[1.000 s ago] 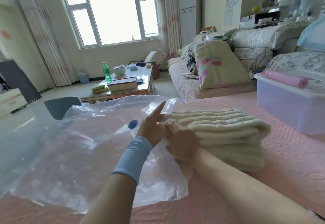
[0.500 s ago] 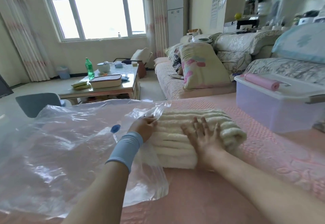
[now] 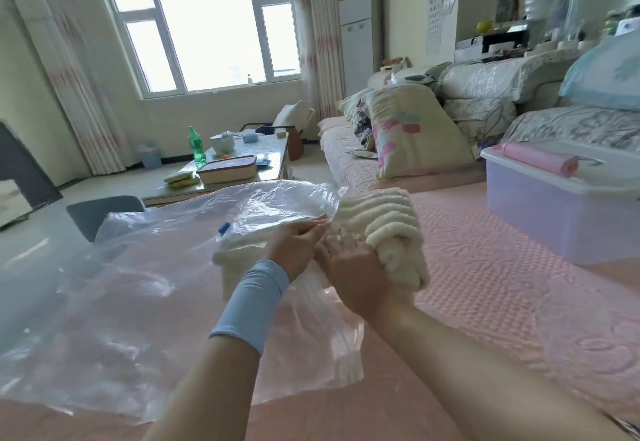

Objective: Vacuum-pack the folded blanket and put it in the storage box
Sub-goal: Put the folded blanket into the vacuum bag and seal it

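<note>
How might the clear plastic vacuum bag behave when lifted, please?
Probably floppy: the clear plastic vacuum bag lies wrinkled on the pink bedspread. Likely slippery, given its glossy sheen. Seemingly light: the left hand holds its edge up.

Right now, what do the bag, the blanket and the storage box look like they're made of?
Bag: thin clear plastic film, glossy; it crinkles, glints and shows the pink cover through.
Blanket: soft cream plush or fleece, matte; thick fuzzy ribs, fibre unclear.
Storage box: probably rigid translucent plastic; smooth straight walls, whiter lid.
</note>
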The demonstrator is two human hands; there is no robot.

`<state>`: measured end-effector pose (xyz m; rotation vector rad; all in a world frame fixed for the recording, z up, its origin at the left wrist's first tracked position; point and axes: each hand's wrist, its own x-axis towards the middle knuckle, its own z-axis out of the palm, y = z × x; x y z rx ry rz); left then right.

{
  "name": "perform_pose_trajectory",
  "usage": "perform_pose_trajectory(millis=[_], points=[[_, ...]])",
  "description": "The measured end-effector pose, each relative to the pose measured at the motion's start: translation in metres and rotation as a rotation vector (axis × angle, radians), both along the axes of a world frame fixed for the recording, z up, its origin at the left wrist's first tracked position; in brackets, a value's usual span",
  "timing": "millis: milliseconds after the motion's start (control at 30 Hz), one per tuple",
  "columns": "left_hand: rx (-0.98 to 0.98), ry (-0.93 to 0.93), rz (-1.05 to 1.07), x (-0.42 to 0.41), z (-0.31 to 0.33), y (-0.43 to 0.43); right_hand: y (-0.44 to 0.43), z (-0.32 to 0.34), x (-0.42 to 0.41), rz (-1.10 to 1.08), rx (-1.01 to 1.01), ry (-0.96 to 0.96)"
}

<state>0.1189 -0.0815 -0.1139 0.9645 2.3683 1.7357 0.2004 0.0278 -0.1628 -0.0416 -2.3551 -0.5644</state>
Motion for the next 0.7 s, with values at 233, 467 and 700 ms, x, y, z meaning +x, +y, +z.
perform_pose_trajectory(millis=[233, 467, 700], points=[[-0.219, -0.055, 0.042, -0.022, -0.042, -0.018, 0.01, -0.022, -0.006, 0.264, -0.341, -0.487], [-0.407, -0.069, 0.053, -0.027, -0.037, -0.014, 0.065, -0.038, 0.022, -0.059, -0.321, -0.422], [-0.335, 0.055, 0.058, -0.021, -0.037, -0.001, 0.063, -0.05, 0.018, -0.003, -0.627, -0.34]])
